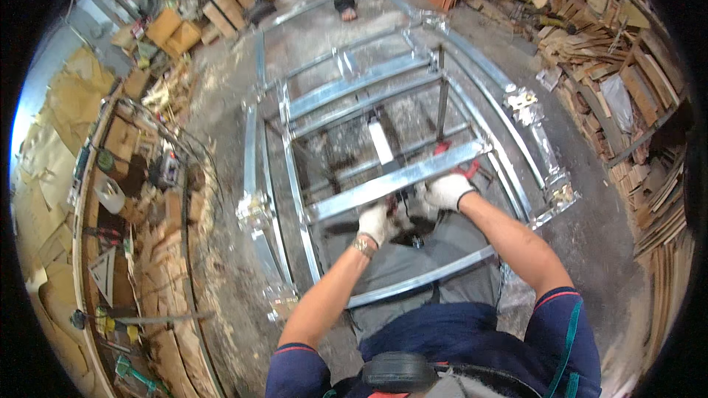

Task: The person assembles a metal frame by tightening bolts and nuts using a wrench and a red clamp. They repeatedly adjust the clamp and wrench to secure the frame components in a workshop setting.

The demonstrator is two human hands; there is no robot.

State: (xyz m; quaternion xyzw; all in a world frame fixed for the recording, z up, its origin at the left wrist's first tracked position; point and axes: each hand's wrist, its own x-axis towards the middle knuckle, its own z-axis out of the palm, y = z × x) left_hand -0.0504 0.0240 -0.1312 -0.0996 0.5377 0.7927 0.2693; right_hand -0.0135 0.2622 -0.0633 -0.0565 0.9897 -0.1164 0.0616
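Observation:
A silvery metal frame of square tubes lies before me, with a wide crossbar (398, 180) running over its near part. Just below that crossbar, my left hand (375, 224) in a white glove has its fingers curled inward at a dark part. My right hand (447, 192), gloved too, is closed at the crossbar's underside, right of the left hand. What either hand grips is hidden by the gloves and the bar. Beyond the crossbar, a white bar-shaped part (380, 141) points away from me. A red-handled tool (469, 169) sits beside my right hand.
Outer metal rails with wrapped corner fittings (523, 105) surround the frame. At left stands a wooden bench (88, 250) with tools and scraps. Stacked wood strips (656, 206) line the right side. Another person's foot (348, 13) is at the far end.

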